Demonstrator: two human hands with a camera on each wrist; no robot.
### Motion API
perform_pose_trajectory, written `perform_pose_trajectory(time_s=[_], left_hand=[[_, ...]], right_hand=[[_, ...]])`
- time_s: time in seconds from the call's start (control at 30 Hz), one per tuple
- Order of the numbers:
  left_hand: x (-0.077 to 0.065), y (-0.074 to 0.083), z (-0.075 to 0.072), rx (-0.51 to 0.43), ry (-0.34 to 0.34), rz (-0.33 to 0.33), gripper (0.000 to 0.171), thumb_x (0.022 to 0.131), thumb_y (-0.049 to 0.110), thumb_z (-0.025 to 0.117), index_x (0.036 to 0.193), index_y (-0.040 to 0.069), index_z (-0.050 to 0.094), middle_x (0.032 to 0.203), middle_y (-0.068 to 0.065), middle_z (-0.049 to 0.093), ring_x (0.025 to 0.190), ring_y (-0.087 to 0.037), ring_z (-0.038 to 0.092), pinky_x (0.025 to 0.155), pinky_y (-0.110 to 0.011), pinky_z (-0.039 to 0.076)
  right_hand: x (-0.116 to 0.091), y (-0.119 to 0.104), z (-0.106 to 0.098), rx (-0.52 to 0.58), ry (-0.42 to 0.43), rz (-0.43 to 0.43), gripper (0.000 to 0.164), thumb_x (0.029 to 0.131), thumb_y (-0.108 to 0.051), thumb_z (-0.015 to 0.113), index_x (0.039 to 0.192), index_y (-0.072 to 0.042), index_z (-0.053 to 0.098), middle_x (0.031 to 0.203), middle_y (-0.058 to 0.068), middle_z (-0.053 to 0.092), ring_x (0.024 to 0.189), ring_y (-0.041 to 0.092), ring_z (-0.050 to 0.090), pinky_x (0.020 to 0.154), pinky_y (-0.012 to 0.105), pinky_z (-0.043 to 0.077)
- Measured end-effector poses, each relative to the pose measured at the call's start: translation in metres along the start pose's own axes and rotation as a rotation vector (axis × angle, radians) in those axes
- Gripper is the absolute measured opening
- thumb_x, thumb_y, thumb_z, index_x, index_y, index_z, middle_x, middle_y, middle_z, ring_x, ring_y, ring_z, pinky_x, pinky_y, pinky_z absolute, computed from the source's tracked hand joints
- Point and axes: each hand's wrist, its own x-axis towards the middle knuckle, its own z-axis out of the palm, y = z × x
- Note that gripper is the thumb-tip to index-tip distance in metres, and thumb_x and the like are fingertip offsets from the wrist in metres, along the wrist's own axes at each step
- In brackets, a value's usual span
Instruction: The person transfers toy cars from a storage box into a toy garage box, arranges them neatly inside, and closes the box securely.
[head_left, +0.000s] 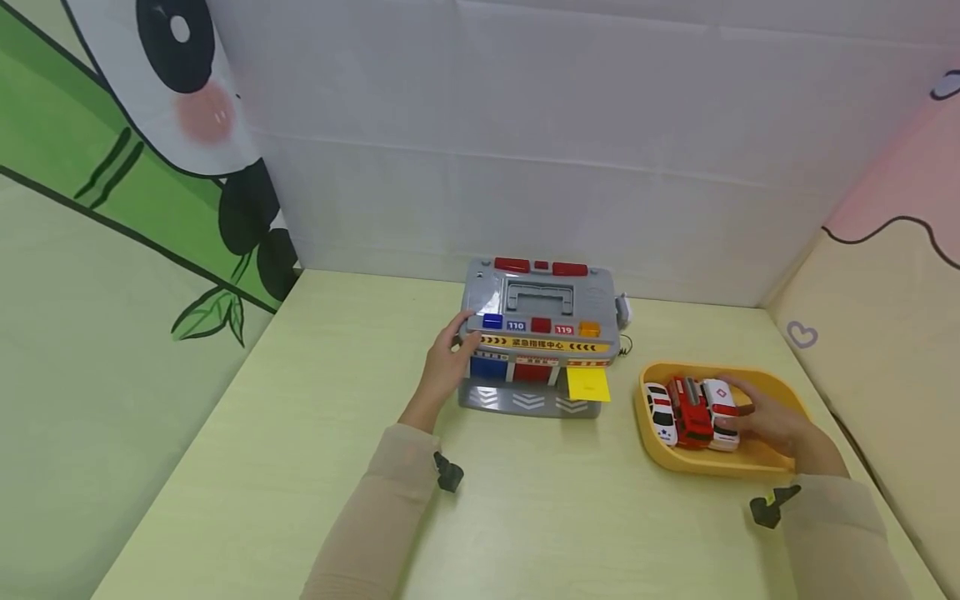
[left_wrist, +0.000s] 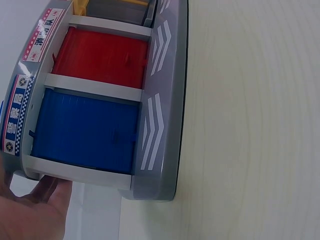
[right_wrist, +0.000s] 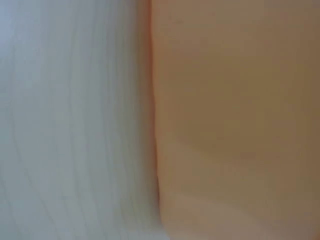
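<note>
Hands well apart: right hand (head_left: 771, 423) pinches the white ambulance (head_left: 720, 408) (long axis roughly away from the person) in the yellow tray (head_left: 705, 467), left hand (head_left: 445, 367) grips the grey station (head_left: 536, 342)'s left edge, raised yellow door (head_left: 588, 385) between the hands, left of the ambulance.

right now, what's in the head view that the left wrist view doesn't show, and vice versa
Only the head view shows the yellow tray with a toy police car, toy fire truck and toy ambulance, the right hand gripping the toy ambulance, and the carry handle of the toy emergency centre.

Only the left wrist view clearly shows the star emblems on the police sign.

Both show the left hand at the toy emergency centre's left end, the blue door, red door, white chevrons and pale table.
</note>
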Motion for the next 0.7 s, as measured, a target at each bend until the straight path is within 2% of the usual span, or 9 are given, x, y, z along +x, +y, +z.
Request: perform_pose_trajectory(time_s=[0.17,0.37,0.47,0.6,0.7], left_hand=[[0.0000,0.0006,0.0006,-0.005,-0.006,-0.014,0.048,0.101,0.038,0.051,0.146,0.028,0.042,0.145,-0.008,0.042,0.124,-0.030,0.046,0.099,-0.052,0.041],[-0.0006,0.0015,0.0010,-0.007,-0.007,-0.012,0.047,0.101,0.037,0.051,0.146,0.027,0.043,0.144,-0.008,0.043,0.123,-0.030,0.047,0.098,-0.052,0.042],[-0.0006,0.0011,0.0009,-0.007,-0.003,-0.012,0.047,0.101,0.037,0.051,0.146,0.027,0.043,0.143,-0.008,0.044,0.123,-0.030,0.047,0.098,-0.052,0.042],[-0.0008,0.0008,0.0005,-0.007,0.002,-0.015,0.047,0.101,0.038,0.051,0.146,0.028,0.043,0.144,-0.008,0.043,0.123,-0.030,0.046,0.098,-0.052,0.042],[-0.0010,0.0007,0.0003,-0.004,0.005,-0.017,0.047,0.100,0.039,0.051,0.146,0.028,0.043,0.145,-0.008,0.042,0.125,-0.030,0.046,0.099,-0.052,0.041]], right_hand=[[-0.0004,0.0054,-0.0020,-0.001,0.008,0.002,0.086,0.093,-0.006,0.066,0.149,0.001,0.001,0.131,0.040,0.037,0.101,0.030,0.059,0.083,0.036,0.053],[-0.0028,0.0067,-0.0015,0.030,-0.001,-0.011,0.083,0.092,-0.005,0.066,0.147,0.000,0.004,0.125,0.031,0.047,0.099,0.028,0.061,0.082,0.037,0.054],[-0.0037,0.0067,-0.0020,0.078,-0.015,-0.024,0.076,0.093,-0.003,0.065,0.146,-0.005,0.012,0.118,0.024,0.052,0.096,0.026,0.061,0.081,0.038,0.054],[-0.0042,0.0060,-0.0036,0.124,-0.035,-0.030,0.065,0.093,-0.001,0.063,0.143,-0.018,0.025,0.112,0.019,0.055,0.095,0.023,0.061,0.081,0.037,0.054],[-0.0046,0.0048,-0.0042,0.125,-0.036,-0.023,0.063,0.093,-0.001,0.063,0.142,-0.017,0.027,0.111,0.017,0.056,0.094,0.022,0.061,0.080,0.036,0.054]])
